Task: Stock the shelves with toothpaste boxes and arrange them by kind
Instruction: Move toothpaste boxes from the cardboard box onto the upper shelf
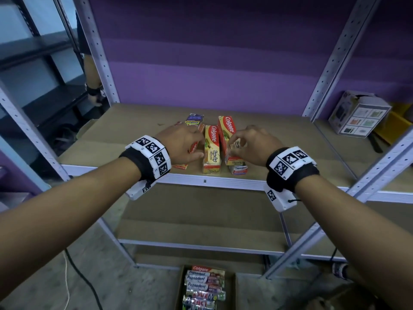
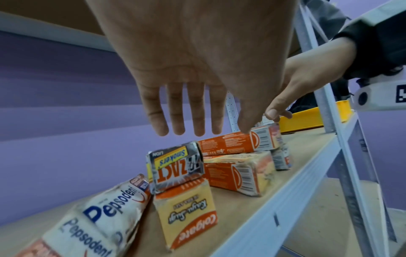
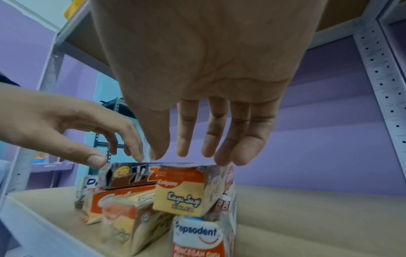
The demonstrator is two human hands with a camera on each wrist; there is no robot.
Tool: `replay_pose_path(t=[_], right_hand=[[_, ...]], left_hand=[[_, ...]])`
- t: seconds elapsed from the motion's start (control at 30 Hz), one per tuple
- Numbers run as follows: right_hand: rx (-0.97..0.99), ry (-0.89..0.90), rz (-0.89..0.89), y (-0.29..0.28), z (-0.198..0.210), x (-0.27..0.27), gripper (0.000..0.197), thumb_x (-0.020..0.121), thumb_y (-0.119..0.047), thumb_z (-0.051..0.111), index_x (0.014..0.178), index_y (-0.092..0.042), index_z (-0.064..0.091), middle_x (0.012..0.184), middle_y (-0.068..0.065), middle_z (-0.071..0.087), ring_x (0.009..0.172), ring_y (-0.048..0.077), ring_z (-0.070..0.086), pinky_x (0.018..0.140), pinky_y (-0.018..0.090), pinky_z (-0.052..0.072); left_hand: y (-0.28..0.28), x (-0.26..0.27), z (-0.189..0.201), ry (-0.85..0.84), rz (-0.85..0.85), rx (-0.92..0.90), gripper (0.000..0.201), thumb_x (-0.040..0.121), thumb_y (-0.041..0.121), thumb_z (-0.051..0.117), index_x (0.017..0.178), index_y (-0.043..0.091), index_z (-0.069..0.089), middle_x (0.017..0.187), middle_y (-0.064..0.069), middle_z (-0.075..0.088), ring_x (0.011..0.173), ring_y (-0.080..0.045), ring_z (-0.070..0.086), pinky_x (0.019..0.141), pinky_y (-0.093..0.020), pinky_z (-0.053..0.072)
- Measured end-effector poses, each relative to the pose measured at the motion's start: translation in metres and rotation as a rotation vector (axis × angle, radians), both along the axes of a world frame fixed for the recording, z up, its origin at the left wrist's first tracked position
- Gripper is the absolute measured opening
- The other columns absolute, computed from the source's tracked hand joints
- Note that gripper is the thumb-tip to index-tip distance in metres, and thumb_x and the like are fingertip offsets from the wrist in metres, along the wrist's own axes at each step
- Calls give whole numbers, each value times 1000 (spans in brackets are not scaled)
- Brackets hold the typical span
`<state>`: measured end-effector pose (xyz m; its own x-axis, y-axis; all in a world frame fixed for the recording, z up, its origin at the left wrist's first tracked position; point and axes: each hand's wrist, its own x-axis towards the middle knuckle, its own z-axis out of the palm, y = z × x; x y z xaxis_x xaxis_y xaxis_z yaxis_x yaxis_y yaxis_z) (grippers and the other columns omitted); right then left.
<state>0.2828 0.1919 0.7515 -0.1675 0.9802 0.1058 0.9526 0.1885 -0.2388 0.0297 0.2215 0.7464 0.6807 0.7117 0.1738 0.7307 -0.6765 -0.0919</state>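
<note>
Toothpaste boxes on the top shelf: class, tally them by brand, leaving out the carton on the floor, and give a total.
Colgate boxes: 3
Pepsodent boxes: 2
Zact box: 1
Total: 6

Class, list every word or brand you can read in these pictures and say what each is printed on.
"Colgate": yellow-and-red boxes on the shelf.
"Kayu Sugi": front of a Colgate box.
"Pepsodent": white boxes on the shelf, and boxes in the carton on the floor.
"ZACT", "Smokers", "LION": silver box.
Barcodes, fine print and the white box at right: too small to read.
</note>
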Motion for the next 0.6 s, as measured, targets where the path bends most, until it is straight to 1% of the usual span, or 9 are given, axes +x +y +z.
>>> replay_pose_path(t=[0.03, 0.07, 0.13, 0.23, 0.3, 0.37, 0.47, 0.6], right_hand=[[0, 1, 26, -7, 1, 0, 24, 81, -54, 70, 101, -41, 67, 100, -7, 54, 92, 16, 57, 82, 33, 50], [-4, 6, 51, -14, 1, -1, 23, 81, -53, 71, 100, -40, 68, 97, -8, 55, 90, 15, 58, 80, 31, 49], [-26, 19, 85, -27, 0, -1, 20, 80, -48, 73, 99, -39, 69, 94, -9, 56, 90, 14, 59, 78, 30, 49], [-94, 31, 107, -45, -3, -3, 22, 79, -44, 76, 100, -37, 70, 97, -11, 61, 91, 12, 60, 83, 33, 53], [-134, 21, 120, -54, -8, -4, 23, 79, -43, 76, 100, -35, 70, 98, -9, 64, 91, 13, 61, 84, 34, 54], [-160, -6, 130, -62, -15, -4, 25, 79, -44, 76, 102, -35, 69, 100, -8, 65, 90, 13, 61, 84, 33, 53], [-217, -36, 136, -71, -30, -4, 28, 80, -47, 74, 106, -37, 67, 101, -10, 65, 92, 14, 59, 83, 33, 52], [-286, -56, 129, -78, -61, -7, 24, 81, -47, 73, 103, -39, 66, 98, -11, 65, 94, 14, 59, 85, 32, 51]], left_hand=[[-6, -1, 1, 12, -25, -1, 43, 91, 51, 55, 123, 23, 61, 122, -1, 58, 112, -25, 54, 97, -39, 43], [-12, -1, 1, 15, -47, -7, 43, 91, 51, 54, 123, 23, 60, 122, -1, 58, 112, -24, 53, 98, -40, 42], [-23, -3, -2, -9, -83, -48, 42, 92, 49, 54, 123, 22, 60, 122, -2, 56, 112, -23, 53, 96, -39, 44], [-40, -5, -10, -57, -105, -154, 40, 92, 45, 56, 124, 21, 60, 120, -2, 55, 109, -22, 54, 93, -40, 47], [-48, -5, -17, -97, -136, -206, 38, 92, 41, 59, 122, 19, 61, 119, -3, 56, 108, -22, 56, 94, -39, 46], [-55, -6, -26, -118, -159, -248, 36, 92, 40, 60, 121, 19, 62, 120, -2, 57, 108, -21, 57, 93, -37, 47], [-64, -7, -40, -108, -122, -318, 35, 91, 43, 60, 121, 25, 61, 121, 2, 57, 107, -18, 57, 90, -36, 49], [-76, -3, -65, -86, -75, -415, 36, 91, 47, 58, 122, 28, 59, 121, 4, 55, 108, -17, 56, 93, -36, 47]])
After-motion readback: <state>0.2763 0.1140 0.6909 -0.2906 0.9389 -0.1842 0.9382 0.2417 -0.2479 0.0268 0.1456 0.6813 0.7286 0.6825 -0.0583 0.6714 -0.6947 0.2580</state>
